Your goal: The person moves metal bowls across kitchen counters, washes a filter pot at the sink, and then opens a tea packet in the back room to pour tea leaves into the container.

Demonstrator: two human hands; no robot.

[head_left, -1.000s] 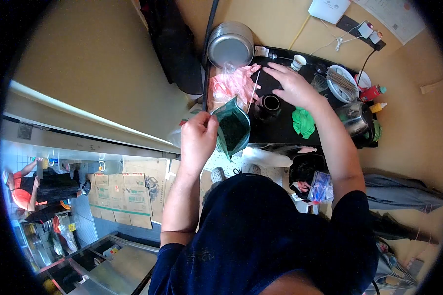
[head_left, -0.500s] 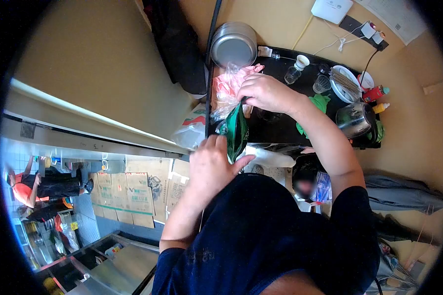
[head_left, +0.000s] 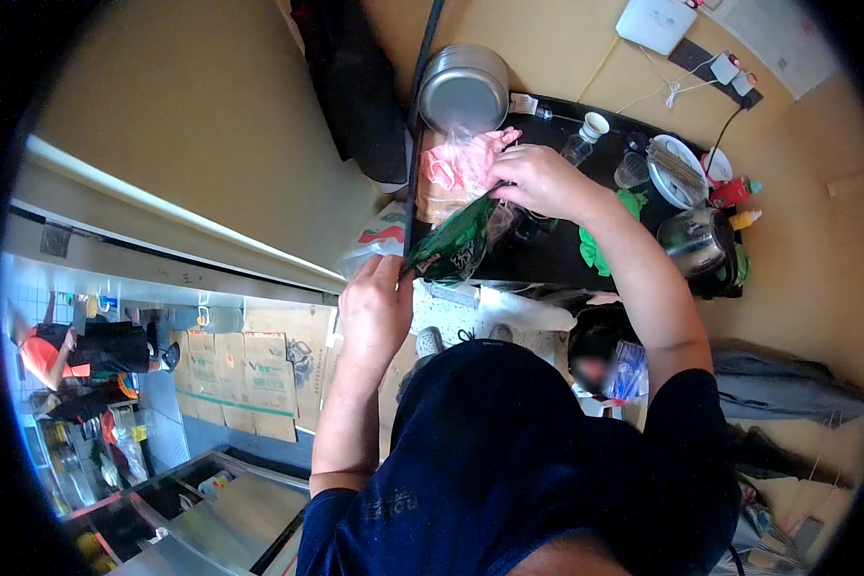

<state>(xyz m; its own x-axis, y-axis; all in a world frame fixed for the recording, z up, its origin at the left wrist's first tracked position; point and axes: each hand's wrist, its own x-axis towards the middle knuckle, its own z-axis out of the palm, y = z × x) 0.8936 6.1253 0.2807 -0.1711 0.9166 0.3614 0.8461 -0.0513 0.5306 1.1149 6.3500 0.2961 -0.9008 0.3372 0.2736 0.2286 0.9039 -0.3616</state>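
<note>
A dark green plastic packet (head_left: pixel 453 248) with pale printing is stretched slantwise between my two hands. My left hand (head_left: pixel 374 300) is closed on its lower left end. The upper right end is pinched in the fingers of my right hand (head_left: pixel 540 182), over the black table (head_left: pixel 547 259). Just beyond the packet, a pink cloth or bag (head_left: pixel 466 158) lies with clear plastic around it. A white plastic bag with red and green print (head_left: pixel 379 240) is beside my left hand. Whatever is inside the packet is hidden.
Stacked metal plates (head_left: pixel 464 91) stand at the back of the table. To the right are a steel kettle (head_left: pixel 693 240), a white bowl with sticks (head_left: pixel 680 168), bottles (head_left: pixel 734 190) and a green cloth (head_left: pixel 600 240). Another person (head_left: pixel 53 355) stands far left.
My left hand has moved left and slightly up, and my right hand a little right. The green packet, upright and gaping before, is now pulled flatter and slantwise between them.
</note>
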